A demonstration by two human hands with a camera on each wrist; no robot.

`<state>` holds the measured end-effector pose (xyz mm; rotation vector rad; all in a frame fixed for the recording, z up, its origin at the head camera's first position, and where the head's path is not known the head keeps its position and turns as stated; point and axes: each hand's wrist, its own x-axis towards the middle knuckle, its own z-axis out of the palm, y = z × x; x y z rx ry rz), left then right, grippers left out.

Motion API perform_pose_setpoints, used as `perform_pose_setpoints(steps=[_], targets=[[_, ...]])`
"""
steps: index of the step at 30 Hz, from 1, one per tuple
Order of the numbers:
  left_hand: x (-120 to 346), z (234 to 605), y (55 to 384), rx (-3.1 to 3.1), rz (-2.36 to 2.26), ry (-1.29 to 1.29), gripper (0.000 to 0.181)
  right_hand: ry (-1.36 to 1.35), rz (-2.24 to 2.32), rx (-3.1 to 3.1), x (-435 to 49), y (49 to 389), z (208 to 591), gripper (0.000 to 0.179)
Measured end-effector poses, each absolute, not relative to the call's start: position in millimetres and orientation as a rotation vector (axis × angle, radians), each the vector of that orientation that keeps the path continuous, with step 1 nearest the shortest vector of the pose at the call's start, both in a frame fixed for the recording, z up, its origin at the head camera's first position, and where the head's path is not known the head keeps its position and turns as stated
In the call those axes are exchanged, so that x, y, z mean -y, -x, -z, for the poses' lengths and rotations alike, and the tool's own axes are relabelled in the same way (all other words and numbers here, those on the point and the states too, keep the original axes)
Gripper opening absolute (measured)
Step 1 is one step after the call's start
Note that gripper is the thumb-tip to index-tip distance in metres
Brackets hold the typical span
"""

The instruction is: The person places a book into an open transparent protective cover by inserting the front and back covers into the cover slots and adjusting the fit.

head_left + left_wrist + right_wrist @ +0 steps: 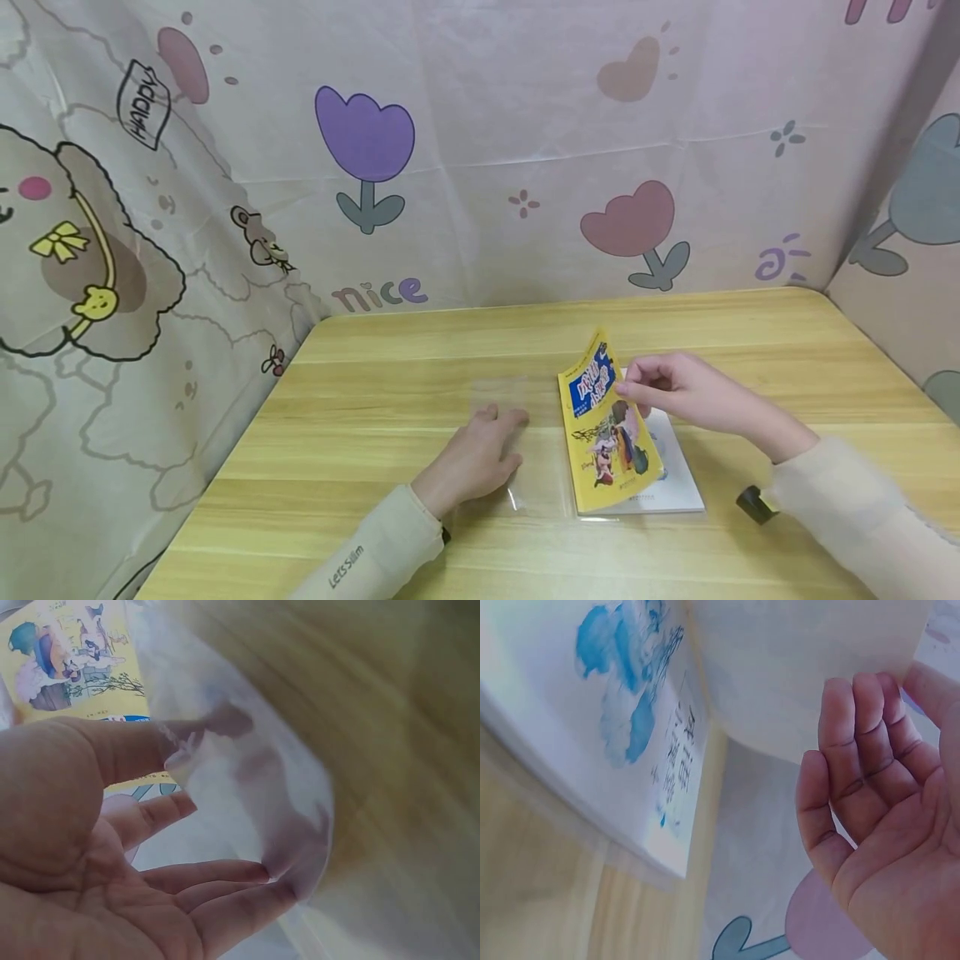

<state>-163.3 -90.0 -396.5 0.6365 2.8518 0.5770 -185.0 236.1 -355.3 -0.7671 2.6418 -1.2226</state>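
A paperback book with a yellow illustrated cover [581, 442] lies on the wooden table, its cover lifted off the white title page [677, 477]. My right hand [686, 392] pinches the cover's free edge between thumb and fingers. In the right wrist view, a blue picture and black lettering show on the title page [634, 697]. A clear plastic book cover [543, 475] extends left from the book. Over it lies my left hand [472, 454], fingers spread. The left wrist view shows the fingertips behind the clear film [292, 780], with the thumb near its edge.
The wood-grain table [360, 400] reaches back to a patterned cloth [480, 150] that hangs behind and on both sides. A small dark object [756, 505] appears beside the right sleeve [847, 500].
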Motion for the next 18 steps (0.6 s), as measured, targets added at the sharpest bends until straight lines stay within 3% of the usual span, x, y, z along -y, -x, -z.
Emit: perform_pose_setpoints(steps=[18], targets=[[96, 398, 168, -2.844, -0.584, -0.716, 0.048, 0.916, 1.261, -2.698, -191, 195, 350, 0.019]])
